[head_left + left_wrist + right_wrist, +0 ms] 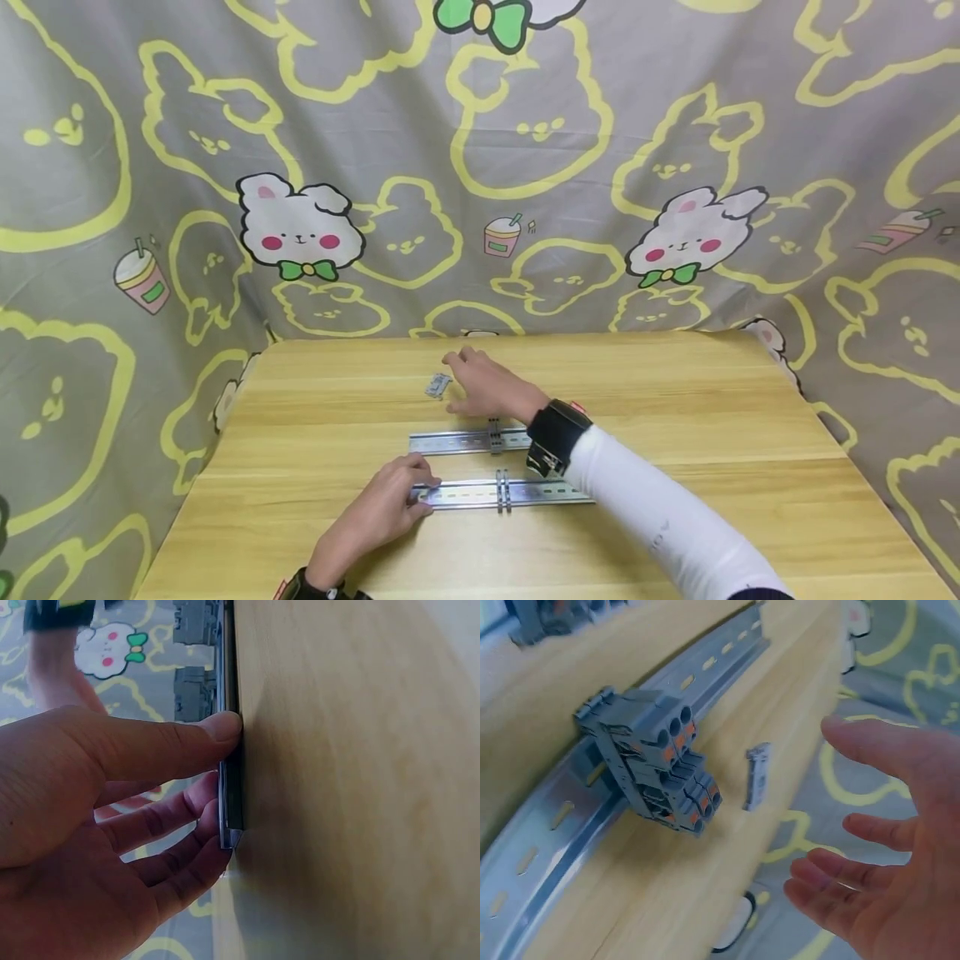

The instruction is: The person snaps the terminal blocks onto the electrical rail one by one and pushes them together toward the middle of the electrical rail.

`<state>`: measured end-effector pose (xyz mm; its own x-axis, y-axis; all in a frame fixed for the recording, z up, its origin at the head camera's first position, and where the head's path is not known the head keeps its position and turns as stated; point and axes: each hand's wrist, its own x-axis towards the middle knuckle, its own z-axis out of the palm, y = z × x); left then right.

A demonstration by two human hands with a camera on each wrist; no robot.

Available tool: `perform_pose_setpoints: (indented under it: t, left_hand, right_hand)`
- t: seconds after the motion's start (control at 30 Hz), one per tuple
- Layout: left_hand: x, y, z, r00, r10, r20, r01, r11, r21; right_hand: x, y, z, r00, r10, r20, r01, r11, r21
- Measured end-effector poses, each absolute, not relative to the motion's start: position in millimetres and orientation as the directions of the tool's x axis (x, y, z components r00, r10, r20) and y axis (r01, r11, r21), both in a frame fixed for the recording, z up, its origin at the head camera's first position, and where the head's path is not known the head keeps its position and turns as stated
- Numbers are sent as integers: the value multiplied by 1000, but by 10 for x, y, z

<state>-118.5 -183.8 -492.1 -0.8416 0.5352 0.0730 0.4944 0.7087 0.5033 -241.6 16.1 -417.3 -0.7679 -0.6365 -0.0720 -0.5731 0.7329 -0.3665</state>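
Note:
With thumb and fingers on opposite long edges, my left hand (386,504) grips the left end of the nearer slotted metal DIN rail (465,496). Grey terminal blocks (503,492) sit midway along that rail; the left wrist view shows these blocks (196,694) side-on. My right hand (487,387) is over the table beyond the farther DIN rail (442,443), fingers spread and holding nothing. Just left of its fingertips lies a loose grey terminal block piece (437,385), apart from the hand. The right wrist view shows a cluster of grey terminal blocks (652,757) with orange parts on the farther rail.
The wooden table (300,442) carries both rails, lying roughly parallel. A patterned grey curtain (420,150) hangs behind and at both sides. The right forearm, in a white sleeve (652,517), crosses above the right ends of the rails.

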Motion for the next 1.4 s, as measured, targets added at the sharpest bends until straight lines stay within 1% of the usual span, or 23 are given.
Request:
perform_pose_setpoints:
  t: [0.1,0.27,0.5,0.67,1.0,1.2,1.3,1.4]
  left_hand:
    - [-1185,-1850,-4932,-842,534,74,493,707,507]
    - [-1186,-1851,-4925,-842,536,68,492,708,507]
    - [-1190,-1812,-4912,-841,537,71,492,702,516]
    - [-1181,-1806,-4929,-841,537,68,488,698,524]
    - [-1191,-1804,-4915,-840,537,71,495,707,505]
    - [-1177,-1834,-4931,-844,532,69,488,708,511]
    - [-1177,-1855,-4942,-844,532,71,488,706,513]
    - [-1184,-1879,-4943,-846,527,74,487,709,510]
  right_hand:
    - [-2514,29,-4220,-778,-619,-109,-547,752,-367]
    - [-2638,-155,-4358,-787,-598,-152,-530,781,-330]
    - [-2770,-275,-4525,-847,-510,-150,-459,845,-276]
    - [-2805,-300,-4579,-860,-486,-155,-436,858,-272]
    - [-2849,-324,-4663,-850,-523,-69,-481,822,-304]
    - [-2831,-342,-4678,-825,-563,-37,-525,790,-318]
    - [-2788,-327,-4598,-806,-592,-23,-560,774,-295]
    - [-2714,-273,-4455,-778,-628,9,-600,740,-305]
